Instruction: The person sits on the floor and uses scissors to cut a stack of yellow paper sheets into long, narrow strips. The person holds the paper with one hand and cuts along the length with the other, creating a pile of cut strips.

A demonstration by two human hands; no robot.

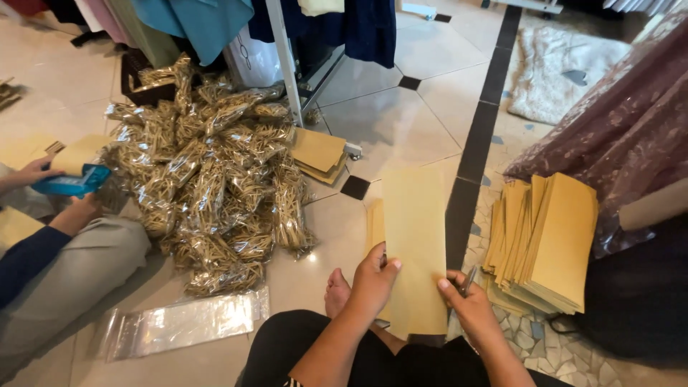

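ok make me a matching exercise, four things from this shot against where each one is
Things:
1. brown envelope
2. envelope stack
3. heap of clear packets
4. blue tool

Places:
A. in a co-worker's hands at far left
B. on the floor at the right, beside dark cloth
C. held by the left hand and right hand
D. on the tiles by the rack leg

Pairs: 1-C, 2-B, 3-D, 4-A

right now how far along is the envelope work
Looks done: a stack of brown envelopes beside the right hand. In hand: both the left hand and right hold one envelope; the right also grips a pen. Left: a few envelopes underneath, apparently.
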